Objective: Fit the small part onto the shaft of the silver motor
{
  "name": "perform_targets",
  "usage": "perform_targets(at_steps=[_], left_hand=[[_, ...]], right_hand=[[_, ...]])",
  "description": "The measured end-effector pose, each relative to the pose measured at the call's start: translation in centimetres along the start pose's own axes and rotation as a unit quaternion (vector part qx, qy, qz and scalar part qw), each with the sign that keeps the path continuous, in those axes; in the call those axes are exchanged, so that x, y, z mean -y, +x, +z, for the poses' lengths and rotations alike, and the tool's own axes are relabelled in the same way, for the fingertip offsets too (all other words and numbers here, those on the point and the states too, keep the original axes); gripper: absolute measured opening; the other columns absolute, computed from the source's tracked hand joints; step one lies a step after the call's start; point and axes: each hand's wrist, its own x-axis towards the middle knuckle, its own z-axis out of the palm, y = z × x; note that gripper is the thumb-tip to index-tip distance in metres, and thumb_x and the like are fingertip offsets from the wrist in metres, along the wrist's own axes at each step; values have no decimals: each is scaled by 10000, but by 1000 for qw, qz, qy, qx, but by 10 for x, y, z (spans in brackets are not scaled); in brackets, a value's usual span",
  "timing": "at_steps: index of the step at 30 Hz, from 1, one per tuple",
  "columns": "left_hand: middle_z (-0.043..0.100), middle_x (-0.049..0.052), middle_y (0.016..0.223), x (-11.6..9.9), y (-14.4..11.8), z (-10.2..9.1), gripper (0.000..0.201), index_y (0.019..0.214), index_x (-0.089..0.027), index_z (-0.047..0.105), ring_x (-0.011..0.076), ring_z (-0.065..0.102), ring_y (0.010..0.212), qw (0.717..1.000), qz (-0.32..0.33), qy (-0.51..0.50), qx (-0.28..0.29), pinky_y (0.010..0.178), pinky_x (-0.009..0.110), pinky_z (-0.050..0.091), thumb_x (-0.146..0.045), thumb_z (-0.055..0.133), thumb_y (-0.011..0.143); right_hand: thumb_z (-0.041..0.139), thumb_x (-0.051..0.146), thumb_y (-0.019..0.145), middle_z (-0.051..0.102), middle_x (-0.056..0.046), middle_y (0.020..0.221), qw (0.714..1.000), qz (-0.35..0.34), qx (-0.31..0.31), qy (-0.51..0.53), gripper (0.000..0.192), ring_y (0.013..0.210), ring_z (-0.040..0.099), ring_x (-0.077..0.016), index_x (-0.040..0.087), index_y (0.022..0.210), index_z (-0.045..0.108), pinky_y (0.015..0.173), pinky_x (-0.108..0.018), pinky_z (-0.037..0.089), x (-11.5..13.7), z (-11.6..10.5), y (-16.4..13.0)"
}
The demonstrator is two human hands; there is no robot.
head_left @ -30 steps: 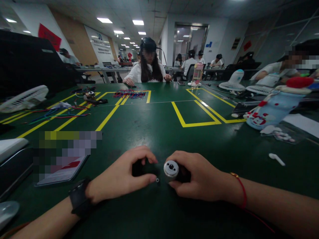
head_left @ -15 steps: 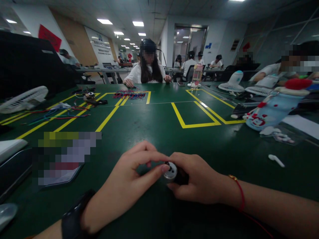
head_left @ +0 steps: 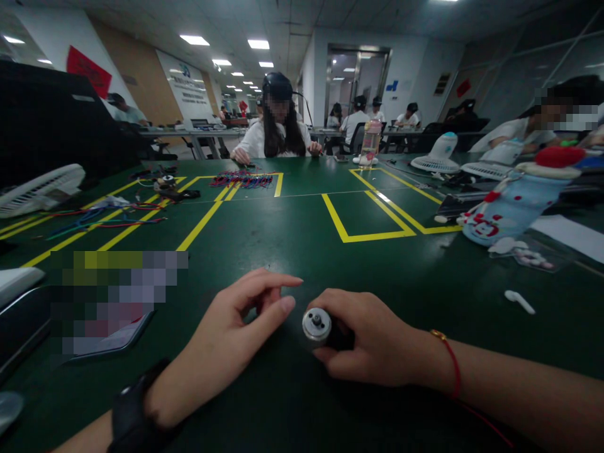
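Note:
My right hand (head_left: 372, 343) grips a small cylindrical motor (head_left: 317, 326) lying on its side on the green table (head_left: 292, 220); its silver end cap faces left and shows a small dark part at its centre. My left hand (head_left: 236, 333) hovers just left of that cap, thumb and forefinger apart, a short gap from the metal face. Nothing shows between those fingers. A black watch sits on my left wrist and a red string on my right wrist.
A phone (head_left: 106, 330) lies to the left. Coloured wires (head_left: 243, 180) and a white fan (head_left: 40, 189) lie farther back on the left. A blue stuffed toy (head_left: 512, 201), an earbud (head_left: 519, 302) and fans lie on the right. Other people sit at the far side.
My left fingers pressed onto the motor's end cap half a second ago and have now drawn back a little to the left. A small dark piece now shows in the cap's centre.

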Motion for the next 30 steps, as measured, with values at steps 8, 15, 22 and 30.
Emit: perform_targets(at_steps=[8,15,22,30], left_hand=[[500,-40,654,43,18,-12,193,948,-193,701,96,419,579,937,-167,-283,-115,539,198,356,-337,672,822],[482,-44,631,51,15,-12,218,981,-200,686,100,407,591,953,-154,-247,-90,532,195,321,-370,655,846],[566,-11,764,34,9,-11,162,963,-235,677,144,512,691,996,-64,-35,-54,620,255,392,-348,576,904],[545,-9,945,-4,-8,10,219,1091,-311,638,141,546,848,990,116,76,19,720,248,450,-205,582,907]], right_hand=[[676,233,744,622,-24,978,1000,11,8,12,321,775,540,-152,195,1046,576,648,-251,409,0,-3,0],[671,233,746,614,-7,951,1000,13,9,5,307,771,536,-143,194,1037,580,656,-250,407,0,-2,0],[682,230,737,609,0,958,1000,14,5,9,325,761,529,-133,199,1043,575,647,-241,401,1,-2,-1],[672,226,728,592,19,888,1000,3,-4,-1,291,698,508,-116,202,1000,573,601,-230,372,-2,1,0]])
